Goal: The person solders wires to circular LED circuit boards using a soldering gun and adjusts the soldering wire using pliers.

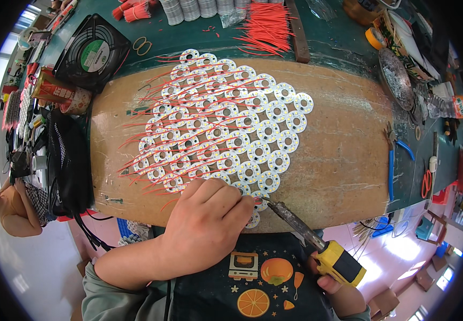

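My left hand (204, 222) is closed in a pinch at the near edge of a sheet of round white LED boards (303, 111). A short bit of red wire (258, 200) shows at its fingertips, over one of the nearest boards. In my right hand (332, 286) is a soldering iron (301, 230) with a yellow and black handle, held from below at the right. Its tip points left and meets the board right beside my left fingertips. Thin red wires stretch leftward from many of the boards. My left hand hides some of the near boards.
Under the boards lies a brown worktop board (343, 144). Loose red wires (269, 27) and stacks of round boards (188, 10) stand at the back. A black fan (95, 53) sits far left, blue-handled pliers (391, 166) at right. Another person (20, 206) is at far left.
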Motion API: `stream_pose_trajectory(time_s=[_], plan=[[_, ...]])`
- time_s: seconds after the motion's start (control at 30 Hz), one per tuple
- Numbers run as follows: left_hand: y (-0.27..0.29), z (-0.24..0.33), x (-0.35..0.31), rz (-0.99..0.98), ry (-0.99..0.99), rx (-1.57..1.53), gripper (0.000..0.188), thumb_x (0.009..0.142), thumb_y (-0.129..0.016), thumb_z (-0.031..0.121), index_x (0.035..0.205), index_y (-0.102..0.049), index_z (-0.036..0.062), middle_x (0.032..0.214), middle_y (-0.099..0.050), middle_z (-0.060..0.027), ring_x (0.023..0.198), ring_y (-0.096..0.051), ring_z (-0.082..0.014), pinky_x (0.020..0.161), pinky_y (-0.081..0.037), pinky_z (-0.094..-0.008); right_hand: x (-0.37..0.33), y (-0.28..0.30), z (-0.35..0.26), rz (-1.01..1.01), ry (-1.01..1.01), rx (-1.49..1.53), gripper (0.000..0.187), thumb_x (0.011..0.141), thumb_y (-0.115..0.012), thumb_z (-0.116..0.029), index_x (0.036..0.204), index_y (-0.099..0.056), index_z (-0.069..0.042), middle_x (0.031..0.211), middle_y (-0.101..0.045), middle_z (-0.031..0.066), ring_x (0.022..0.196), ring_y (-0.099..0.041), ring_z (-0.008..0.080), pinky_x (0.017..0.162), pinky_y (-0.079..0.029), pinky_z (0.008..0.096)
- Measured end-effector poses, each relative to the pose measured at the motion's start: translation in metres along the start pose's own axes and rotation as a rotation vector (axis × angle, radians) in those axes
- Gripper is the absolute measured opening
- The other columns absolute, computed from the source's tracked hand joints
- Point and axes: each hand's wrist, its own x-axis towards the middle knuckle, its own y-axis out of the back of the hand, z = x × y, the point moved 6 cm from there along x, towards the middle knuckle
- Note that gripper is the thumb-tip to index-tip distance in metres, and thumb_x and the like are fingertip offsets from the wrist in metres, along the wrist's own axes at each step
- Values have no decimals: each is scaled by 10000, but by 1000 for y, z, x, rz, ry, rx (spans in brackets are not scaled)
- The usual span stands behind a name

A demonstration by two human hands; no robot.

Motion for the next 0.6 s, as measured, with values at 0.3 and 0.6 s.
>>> stream_pose_trajectory(time_s=[0.3, 0.6], plan=[[2, 2, 1, 10, 10, 13, 303, 675, -735, -3, 969, -702, 62, 841, -584, -31, 801, -599, -213, 686, -468, -352, -10, -3, 21, -77, -163, 375, 587, 754, -824, -467, 1094, -575, -59, 750, -539, 21, 645, -498, 131, 573, -380, 276], [1, 1, 1, 6, 9, 12, 299, 675, -734, -2, 965, -702, 62, 842, -587, -30, 806, -602, -213, 690, -469, -351, 5, -11, 3, 107, -94, 573, 456, 804, -805, -399, 951, -598, -20, 674, -506, 2, 581, -495, 108, 530, -392, 239]])
